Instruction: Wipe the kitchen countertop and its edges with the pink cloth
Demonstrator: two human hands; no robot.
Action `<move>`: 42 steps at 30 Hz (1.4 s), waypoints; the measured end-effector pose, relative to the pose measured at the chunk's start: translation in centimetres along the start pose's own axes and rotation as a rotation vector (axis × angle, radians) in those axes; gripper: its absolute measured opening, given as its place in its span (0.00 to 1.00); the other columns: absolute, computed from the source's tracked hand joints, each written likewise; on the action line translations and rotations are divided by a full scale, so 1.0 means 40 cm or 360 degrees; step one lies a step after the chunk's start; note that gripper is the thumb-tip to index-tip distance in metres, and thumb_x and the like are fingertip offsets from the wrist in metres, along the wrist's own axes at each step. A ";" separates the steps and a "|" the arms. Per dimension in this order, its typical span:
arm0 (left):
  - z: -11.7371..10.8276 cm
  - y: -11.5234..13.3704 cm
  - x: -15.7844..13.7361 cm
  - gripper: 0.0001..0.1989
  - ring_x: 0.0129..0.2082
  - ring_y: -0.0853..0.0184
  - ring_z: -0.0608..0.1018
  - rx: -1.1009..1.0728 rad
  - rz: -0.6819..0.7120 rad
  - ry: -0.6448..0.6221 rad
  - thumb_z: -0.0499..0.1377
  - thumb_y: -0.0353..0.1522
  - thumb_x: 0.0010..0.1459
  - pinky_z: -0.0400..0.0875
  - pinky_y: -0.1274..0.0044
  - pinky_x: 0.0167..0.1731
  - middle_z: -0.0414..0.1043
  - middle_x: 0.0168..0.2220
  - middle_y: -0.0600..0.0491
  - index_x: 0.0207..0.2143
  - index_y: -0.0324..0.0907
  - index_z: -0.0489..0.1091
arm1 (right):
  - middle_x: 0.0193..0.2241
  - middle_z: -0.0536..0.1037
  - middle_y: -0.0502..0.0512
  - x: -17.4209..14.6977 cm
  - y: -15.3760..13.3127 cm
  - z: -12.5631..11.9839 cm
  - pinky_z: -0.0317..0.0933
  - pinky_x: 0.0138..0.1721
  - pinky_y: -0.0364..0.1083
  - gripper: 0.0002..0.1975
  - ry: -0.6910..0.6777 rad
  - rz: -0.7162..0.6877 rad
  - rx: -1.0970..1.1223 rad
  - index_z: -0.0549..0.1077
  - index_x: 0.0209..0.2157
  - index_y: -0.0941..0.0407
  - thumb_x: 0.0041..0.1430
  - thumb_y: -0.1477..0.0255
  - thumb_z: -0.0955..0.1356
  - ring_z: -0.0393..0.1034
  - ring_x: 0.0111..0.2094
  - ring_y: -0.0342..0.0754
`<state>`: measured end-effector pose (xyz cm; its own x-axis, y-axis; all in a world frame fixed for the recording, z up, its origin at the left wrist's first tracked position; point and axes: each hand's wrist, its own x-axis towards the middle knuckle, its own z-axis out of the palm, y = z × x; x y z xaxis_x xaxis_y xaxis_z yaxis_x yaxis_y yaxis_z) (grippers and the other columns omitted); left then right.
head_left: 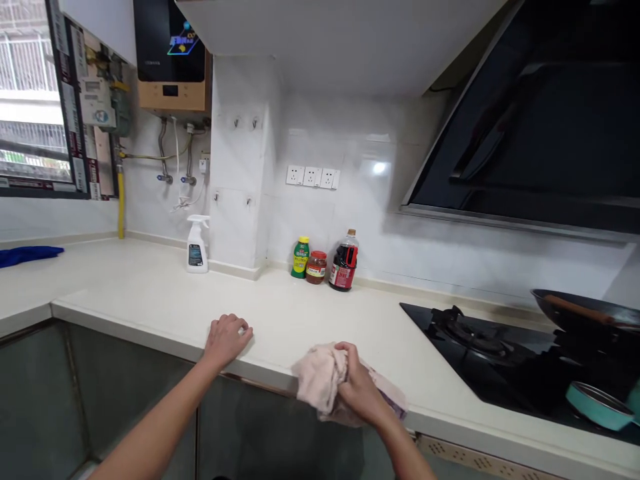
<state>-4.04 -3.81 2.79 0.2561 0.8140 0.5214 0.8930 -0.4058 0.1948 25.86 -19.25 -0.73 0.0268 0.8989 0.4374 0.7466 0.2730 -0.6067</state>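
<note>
My right hand (357, 387) grips a pale pink cloth (323, 377), bunched up at the counter's front edge. Part of the cloth hangs over that edge, and a patterned purple end shows below my wrist. Some of my right fingers are hidden in its folds. Left of it, my left hand (229, 340) rests on the white countertop (165, 300) near the edge, holding nothing; its fingers are slightly bent and the thumb stands apart.
By the wall stand a green bottle (301, 259), a red-lidded jar (316, 268), a dark sauce bottle (344, 263) and a white spray bottle (197, 247). At right, the black gas stove (450, 363) bears a wok (590, 310) and a teal pot (597, 408). A blue cloth (30, 255) lies far left.
</note>
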 end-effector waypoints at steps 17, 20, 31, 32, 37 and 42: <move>0.010 -0.006 -0.001 0.12 0.46 0.57 0.73 -0.0051 0.0022 0.0033 0.54 0.36 0.61 0.60 0.67 0.46 0.77 0.41 0.48 0.34 0.44 0.77 | 0.59 0.68 0.61 0.001 0.194 -0.143 0.51 0.63 0.60 0.28 0.0241 0.0324 -0.0794 0.68 0.58 0.55 0.58 0.59 0.60 0.60 0.60 0.60; 0.004 -0.004 -0.002 0.12 0.46 0.57 0.73 -0.0065 0.0029 -0.0003 0.54 0.36 0.61 0.60 0.67 0.45 0.77 0.42 0.47 0.34 0.44 0.77 | 0.59 0.69 0.59 -0.032 0.196 -0.181 0.54 0.63 0.58 0.31 -0.0021 0.0302 -0.0671 0.70 0.57 0.54 0.61 0.50 0.59 0.62 0.60 0.59; 0.011 -0.007 -0.002 0.11 0.47 0.57 0.73 -0.0089 0.0036 -0.0032 0.55 0.36 0.60 0.61 0.66 0.46 0.76 0.43 0.48 0.35 0.45 0.78 | 0.58 0.71 0.58 -0.040 0.259 -0.208 0.56 0.60 0.61 0.33 0.0162 0.0429 -0.1066 0.71 0.56 0.52 0.60 0.47 0.57 0.63 0.58 0.62; 0.011 -0.008 -0.002 0.11 0.47 0.57 0.73 -0.0093 0.0038 -0.0028 0.55 0.36 0.60 0.61 0.66 0.46 0.76 0.43 0.48 0.35 0.45 0.78 | 0.57 0.71 0.58 -0.023 0.267 -0.202 0.56 0.60 0.61 0.33 0.0180 0.0453 -0.1066 0.70 0.56 0.53 0.60 0.47 0.57 0.64 0.57 0.62; 0.018 -0.012 -0.002 0.09 0.47 0.57 0.73 -0.0114 0.0096 0.0045 0.56 0.35 0.59 0.61 0.66 0.47 0.76 0.44 0.49 0.36 0.45 0.76 | 0.58 0.68 0.66 0.083 0.288 -0.209 0.51 0.61 0.65 0.38 0.0158 0.0706 -0.1076 0.66 0.60 0.57 0.60 0.46 0.56 0.60 0.60 0.66; 0.021 -0.009 0.002 0.10 0.47 0.56 0.73 -0.0126 0.0065 0.0023 0.56 0.37 0.60 0.61 0.66 0.47 0.76 0.44 0.48 0.37 0.45 0.76 | 0.64 0.56 0.73 0.192 0.236 -0.166 0.42 0.57 0.78 0.41 0.0050 0.0926 -0.1023 0.60 0.65 0.57 0.60 0.44 0.59 0.49 0.64 0.78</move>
<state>-4.04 -3.22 2.06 0.2857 0.7903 0.5420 0.8498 -0.4704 0.2378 37.51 -12.05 1.30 0.5324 0.8231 0.1977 0.8392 -0.4825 -0.2509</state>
